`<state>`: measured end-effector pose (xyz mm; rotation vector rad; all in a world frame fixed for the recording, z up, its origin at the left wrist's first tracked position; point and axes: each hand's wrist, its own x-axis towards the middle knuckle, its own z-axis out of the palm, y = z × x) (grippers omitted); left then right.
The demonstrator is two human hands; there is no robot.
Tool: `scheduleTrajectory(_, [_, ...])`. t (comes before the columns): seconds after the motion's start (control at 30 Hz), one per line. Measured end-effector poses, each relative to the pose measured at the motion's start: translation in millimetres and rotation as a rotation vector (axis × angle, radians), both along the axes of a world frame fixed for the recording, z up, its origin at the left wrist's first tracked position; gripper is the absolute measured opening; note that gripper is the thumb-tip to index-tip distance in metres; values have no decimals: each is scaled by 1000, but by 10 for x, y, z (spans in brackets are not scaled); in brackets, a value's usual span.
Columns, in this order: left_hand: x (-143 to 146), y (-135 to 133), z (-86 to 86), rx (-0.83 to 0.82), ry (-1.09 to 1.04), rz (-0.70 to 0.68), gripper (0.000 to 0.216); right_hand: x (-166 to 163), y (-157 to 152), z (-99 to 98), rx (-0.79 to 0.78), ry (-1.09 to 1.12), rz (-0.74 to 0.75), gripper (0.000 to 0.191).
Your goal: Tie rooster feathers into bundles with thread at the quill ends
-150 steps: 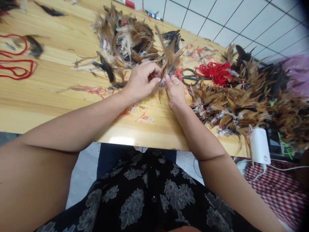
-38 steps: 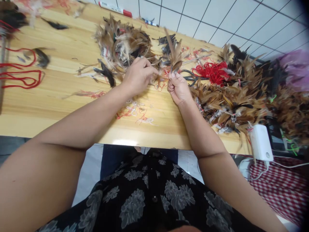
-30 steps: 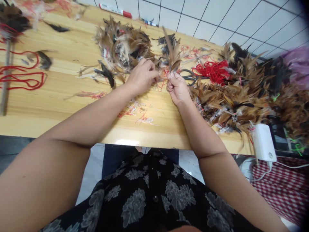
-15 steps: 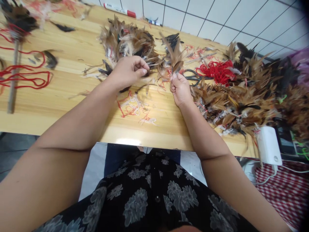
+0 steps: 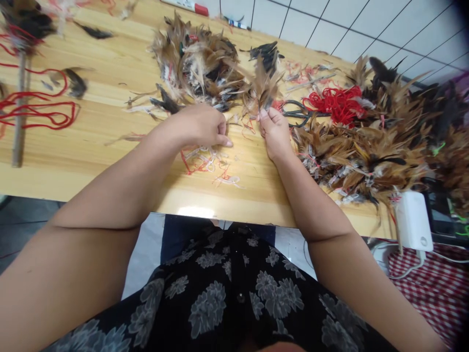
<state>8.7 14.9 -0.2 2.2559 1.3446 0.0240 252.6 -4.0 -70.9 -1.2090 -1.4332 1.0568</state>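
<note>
My right hand [image 5: 275,131] is closed, thumb against fingers, on the quill ends of a small bunch of brown feathers [image 5: 263,84] that fans upward over the table. To its left, my left hand [image 5: 205,128] hovers low with the fingers curled in and the thumb near them; whatever they may pinch is too small to make out. A large pile of brown and dark feathers [image 5: 200,68] lies just beyond the left hand. Beneath that hand are scraps of red and white thread [image 5: 205,164]. Black-handled scissors [image 5: 297,115] rest right of the held bunch.
Tied feather bunches [image 5: 359,151] spread along the right side, below a tangle of red cord [image 5: 339,103]. A white plugged-in device [image 5: 414,220] sits at the front right edge. On the left lies a stick [image 5: 20,112] topped with dark feathers, with red cord across it.
My left hand has come down toward me from beside the feather pile, and its fingers have curled in more. The right hand keeps its hold; its feathers now look more spread.
</note>
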Motion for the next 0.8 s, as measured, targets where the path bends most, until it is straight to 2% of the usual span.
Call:
scheduleTrajectory(0.1, [-4, 6, -217, 45, -176, 63, 29, -16, -56, 21, -30, 84, -60, 53])
scheduleTrajectory(0.17, [-3, -2, -258, 58, -219, 90, 30, -11, -74, 26, -46, 97, -72, 51])
scheduleTrajectory(0.23, [14, -18, -211, 54, -213, 83, 33, -4, -77, 26, -45, 84, -72, 51])
scheduleTrajectory(0.33, [75, -63, -28, 28, -170, 65, 37, -4, -74, 23, -13, 50, -72, 51])
scheduleTrajectory(0.43, [143, -124, 170, 59, -192, 140, 42, -18, -76, 17, 21, 30, -74, 52])
scheduleTrajectory(0.57, [184, -148, 241, -70, -512, 285, 42, -44, -81, 8, 36, 26, -69, 53])
scheduleTrajectory(0.8, [295, -123, 50, -327, -1029, 449, 39, -100, -104, 31, 14, 16, -93, 55])
